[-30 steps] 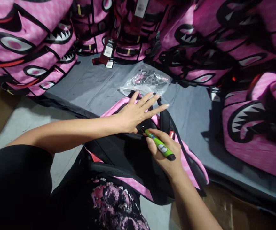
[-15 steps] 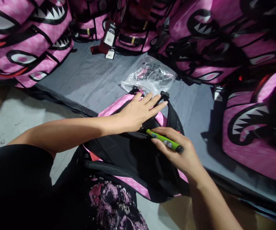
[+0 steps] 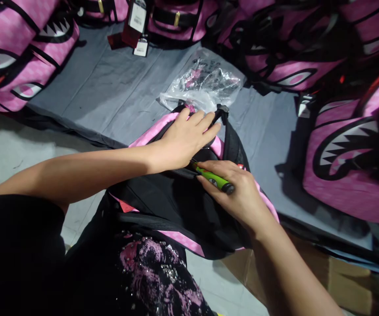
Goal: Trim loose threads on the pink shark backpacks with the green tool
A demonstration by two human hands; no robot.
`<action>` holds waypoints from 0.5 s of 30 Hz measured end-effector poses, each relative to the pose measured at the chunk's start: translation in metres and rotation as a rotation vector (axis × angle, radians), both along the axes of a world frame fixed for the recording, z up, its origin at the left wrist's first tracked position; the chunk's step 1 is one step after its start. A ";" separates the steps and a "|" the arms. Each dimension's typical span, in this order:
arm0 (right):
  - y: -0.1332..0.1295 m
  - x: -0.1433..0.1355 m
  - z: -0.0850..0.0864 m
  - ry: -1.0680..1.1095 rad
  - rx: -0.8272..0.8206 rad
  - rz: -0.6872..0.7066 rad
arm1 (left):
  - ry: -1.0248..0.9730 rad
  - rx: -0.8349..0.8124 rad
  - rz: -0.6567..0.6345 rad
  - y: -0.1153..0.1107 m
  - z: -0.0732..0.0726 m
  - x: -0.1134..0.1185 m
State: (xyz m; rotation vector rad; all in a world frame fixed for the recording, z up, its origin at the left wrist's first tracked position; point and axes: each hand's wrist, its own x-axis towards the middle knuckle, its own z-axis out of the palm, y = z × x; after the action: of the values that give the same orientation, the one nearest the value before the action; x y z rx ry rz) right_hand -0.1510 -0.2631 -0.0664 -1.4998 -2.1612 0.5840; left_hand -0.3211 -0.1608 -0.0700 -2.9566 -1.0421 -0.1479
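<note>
A black and pink backpack (image 3: 176, 193) lies across my lap and the table edge, its black side facing up. My left hand (image 3: 182, 138) rests on its upper part, fingers apart and slightly bent over the fabric; the thumb is mostly hidden. In my right hand (image 3: 232, 186) is a slim green pen-shaped tool (image 3: 214, 178) with a dark end, gripped between thumb and fingers. Its tip points at the black fabric beside my left hand. What the tip touches is too small to make out.
A clear plastic bag (image 3: 205, 83) lies on the grey-covered table (image 3: 90, 87) just beyond the backpack. Pink shark-face backpacks (image 3: 347, 162) stand at the right, with more stacked at the left (image 3: 21, 57) and along the back. Paper tags (image 3: 137, 17) hang from one. Cardboard (image 3: 347, 281) is below the table.
The view has shifted, so the table things sit higher in the picture. My left fingers are more bent than before. The green tool has come closer to my left hand, its tip against the fabric.
</note>
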 end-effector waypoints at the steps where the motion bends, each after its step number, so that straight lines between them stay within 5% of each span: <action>1: 0.000 -0.002 -0.001 0.002 0.007 -0.006 | 0.004 0.000 -0.002 0.000 0.000 0.000; 15: 0.001 -0.011 0.006 0.041 -0.096 -0.033 | 0.059 0.034 0.007 0.001 0.001 -0.001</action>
State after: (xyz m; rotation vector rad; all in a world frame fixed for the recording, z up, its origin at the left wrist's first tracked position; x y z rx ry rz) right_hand -0.1620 -0.2618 -0.0605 -1.5561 -2.1000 0.7105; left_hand -0.3218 -0.1600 -0.0687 -2.9073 -1.0327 -0.0764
